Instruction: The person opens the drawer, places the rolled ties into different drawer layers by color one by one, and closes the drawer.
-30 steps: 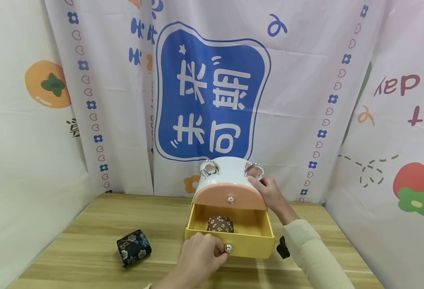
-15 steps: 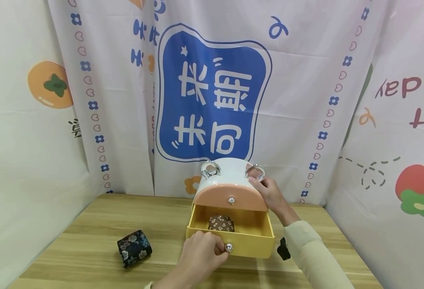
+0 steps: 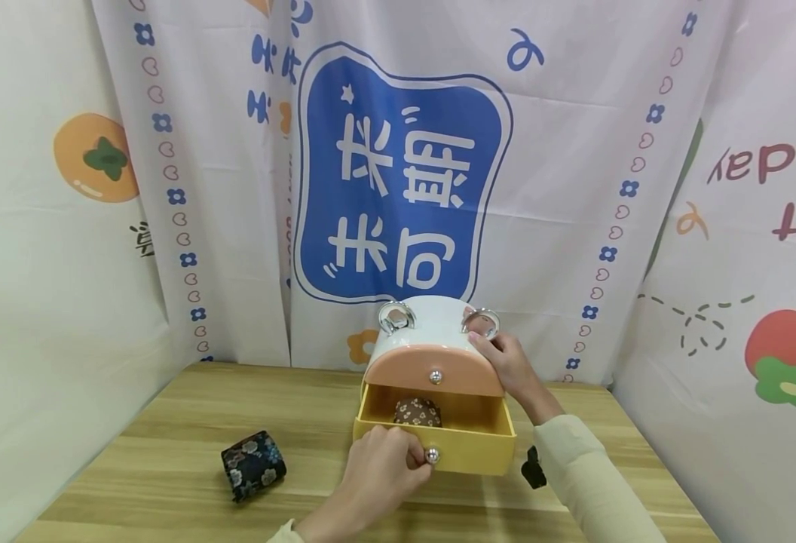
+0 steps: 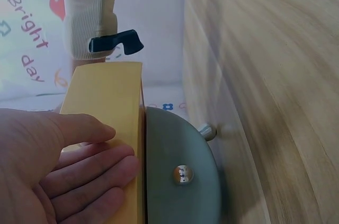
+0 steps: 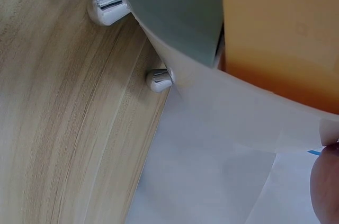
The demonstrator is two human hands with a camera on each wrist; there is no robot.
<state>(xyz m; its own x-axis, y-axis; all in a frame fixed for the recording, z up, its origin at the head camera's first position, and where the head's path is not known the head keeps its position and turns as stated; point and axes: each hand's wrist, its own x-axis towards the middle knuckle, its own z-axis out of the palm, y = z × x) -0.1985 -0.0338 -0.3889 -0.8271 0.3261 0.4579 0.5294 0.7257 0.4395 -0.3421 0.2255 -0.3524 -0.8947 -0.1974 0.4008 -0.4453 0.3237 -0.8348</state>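
My left hand [image 3: 384, 464] pinches the round silver knob [image 3: 433, 455] of a yellow drawer [image 3: 473, 450], which stands pulled out of a small white cabinet [image 3: 432, 317]. In the left wrist view, thumb and fingers lie at the drawer's front, and the knob is hidden. Inside the drawer is a brown flower-patterned pouch [image 3: 417, 412], its lower part hidden by the drawer front. My right hand [image 3: 513, 369] holds the cabinet's upper right side, thumb at the base of a silver ring-shaped ear [image 3: 481, 323]. Its other fingers are mostly hidden.
Above the yellow drawer is a closed orange drawer [image 3: 425, 369]; below it shows a grey-green drawer [image 4: 183, 150]. A dark flowered wallet [image 3: 253, 465] lies on the wooden table [image 3: 235, 400] at left. A dark clip [image 4: 116, 42] hangs at the right sleeve. Printed cloth hangs behind.
Over the last half second the yellow drawer has slid slightly inward with my left hand at its knob, carrying the pouch back. The right hand holds its place.
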